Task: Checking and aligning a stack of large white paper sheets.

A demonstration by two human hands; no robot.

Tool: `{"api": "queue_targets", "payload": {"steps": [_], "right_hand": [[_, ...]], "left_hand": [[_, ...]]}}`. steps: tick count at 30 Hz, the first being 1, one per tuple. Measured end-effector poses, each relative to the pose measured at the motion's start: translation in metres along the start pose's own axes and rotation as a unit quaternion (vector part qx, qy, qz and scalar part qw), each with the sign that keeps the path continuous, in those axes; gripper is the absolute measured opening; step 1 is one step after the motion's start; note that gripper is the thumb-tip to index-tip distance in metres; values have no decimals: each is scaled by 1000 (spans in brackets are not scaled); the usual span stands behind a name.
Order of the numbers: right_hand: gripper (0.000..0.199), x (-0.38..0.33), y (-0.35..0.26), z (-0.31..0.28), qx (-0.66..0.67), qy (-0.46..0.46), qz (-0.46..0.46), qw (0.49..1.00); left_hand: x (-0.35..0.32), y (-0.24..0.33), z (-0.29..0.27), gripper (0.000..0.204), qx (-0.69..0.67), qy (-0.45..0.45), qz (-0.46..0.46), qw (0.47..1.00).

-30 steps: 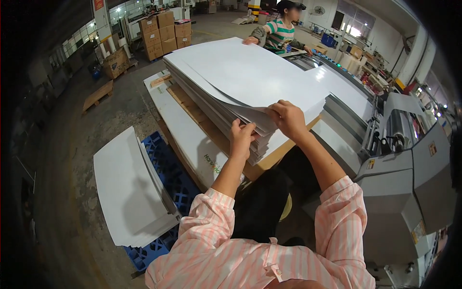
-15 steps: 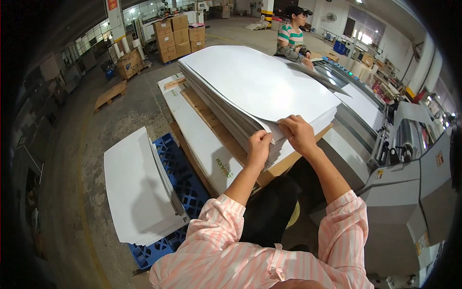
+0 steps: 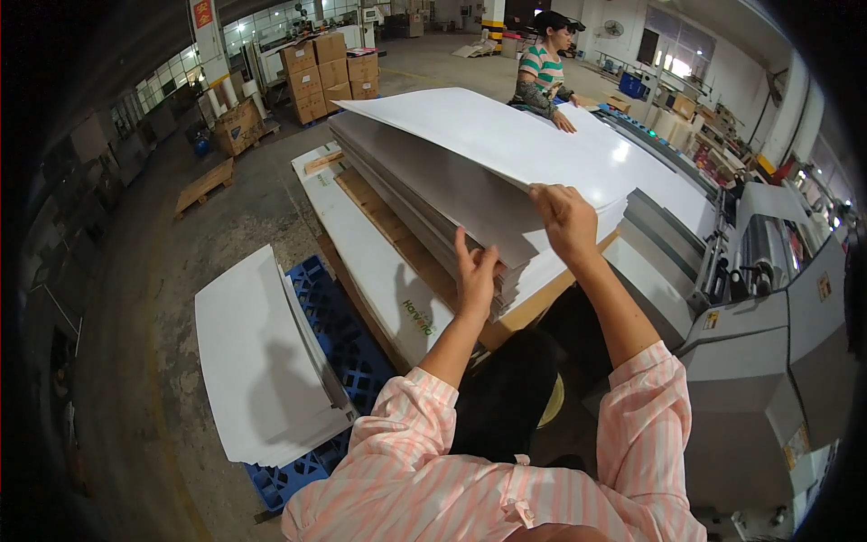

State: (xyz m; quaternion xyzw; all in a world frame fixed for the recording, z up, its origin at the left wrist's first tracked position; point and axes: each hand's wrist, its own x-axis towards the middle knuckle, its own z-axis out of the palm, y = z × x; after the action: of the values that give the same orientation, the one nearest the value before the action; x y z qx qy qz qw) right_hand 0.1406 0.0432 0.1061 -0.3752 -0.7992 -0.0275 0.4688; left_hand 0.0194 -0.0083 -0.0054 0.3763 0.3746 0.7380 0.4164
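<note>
A tall stack of large white sheets stands in front of me. My right hand pinches the near edge of the top sheet and holds it up, so it bows above the stack with a dark gap beneath. At the stack's near corner is my left hand, its fingers apart against or close beside the sheet edges; exact contact is hard to make out. Across the stack, another person's hand rests on the far part of the white paper.
A grey machine with rollers stands at the right. Left of me, a smaller pile of white sheets lies on a blue plastic pallet. Cardboard boxes and a wooden pallet are farther back.
My right hand has raised the top sheet's near edge, opening a wide gap below it. My left hand's fingers have spread. The other person's hand now lies on the paper, and the sheet there has flattened.
</note>
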Motion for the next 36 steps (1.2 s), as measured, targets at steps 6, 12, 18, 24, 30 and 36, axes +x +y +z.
{"api": "queue_targets", "payload": {"steps": [6,12,18,24,30,36], "right_hand": [[18,-26,2,5,-96,-171,-76,978],[21,-30,3,9,-135,-223,-28,965],[26,-16,-16,-2,-61,-295,34,953],[19,-8,-23,7,-212,-254,58,942],[12,-21,0,5,-133,-71,-254,955],[16,7,7,-1,54,-69,133,987]], "left_hand": [[8,-1,-7,38,-122,-10,-89,988],[6,-4,-4,38,-115,-9,-73,991],[8,-5,-6,42,-107,-27,-72,991],[8,-2,-5,26,-108,-9,-63,992],[7,12,5,49,-58,76,-88,992],[11,4,1,35,14,64,-54,996]]}}
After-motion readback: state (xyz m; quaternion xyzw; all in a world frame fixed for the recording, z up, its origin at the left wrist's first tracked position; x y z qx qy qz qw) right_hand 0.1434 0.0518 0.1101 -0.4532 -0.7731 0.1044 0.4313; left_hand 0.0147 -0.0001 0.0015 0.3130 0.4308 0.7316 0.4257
